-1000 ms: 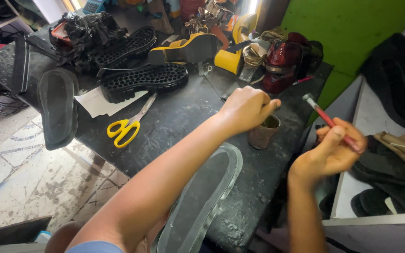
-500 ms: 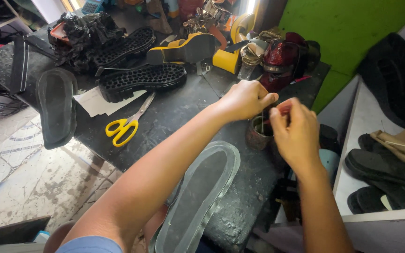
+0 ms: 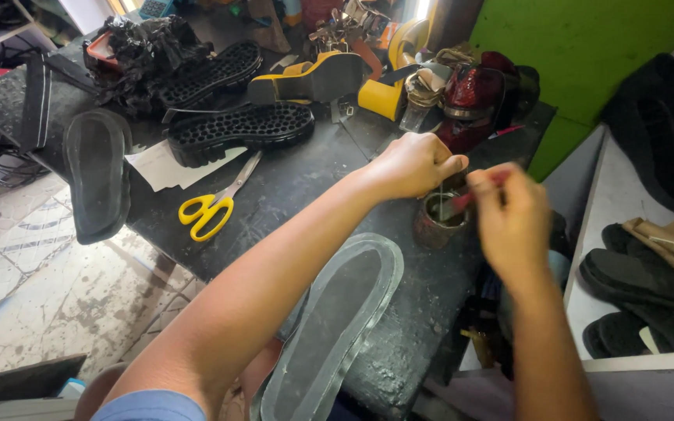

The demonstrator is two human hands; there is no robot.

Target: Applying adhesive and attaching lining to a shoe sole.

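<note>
My left hand (image 3: pixel 415 164) rests closed at the far rim of a small rusty tin (image 3: pixel 434 222) on the black worktable (image 3: pixel 290 195); whether it grips the rim I cannot tell. My right hand (image 3: pixel 512 214) holds a thin red-handled brush (image 3: pixel 470 195) whose tip dips into the tin. A dark shoe sole with a pale rim (image 3: pixel 333 327) lies under my left forearm and overhangs the table's near edge.
Yellow-handled scissors (image 3: pixel 212 204) lie on a paper scrap left of my arm. Black treaded soles (image 3: pixel 239 129), a yellow heeled shoe (image 3: pixel 313 78) and dark red shoes (image 3: pixel 473 97) crowd the back. A black sole (image 3: pixel 99 171) hangs off the left edge. Shelves at right hold black sandals (image 3: pixel 645 284).
My right hand swung in from the right with the red brush and brought its tip down into the tin. My left hand stayed at the tin.
</note>
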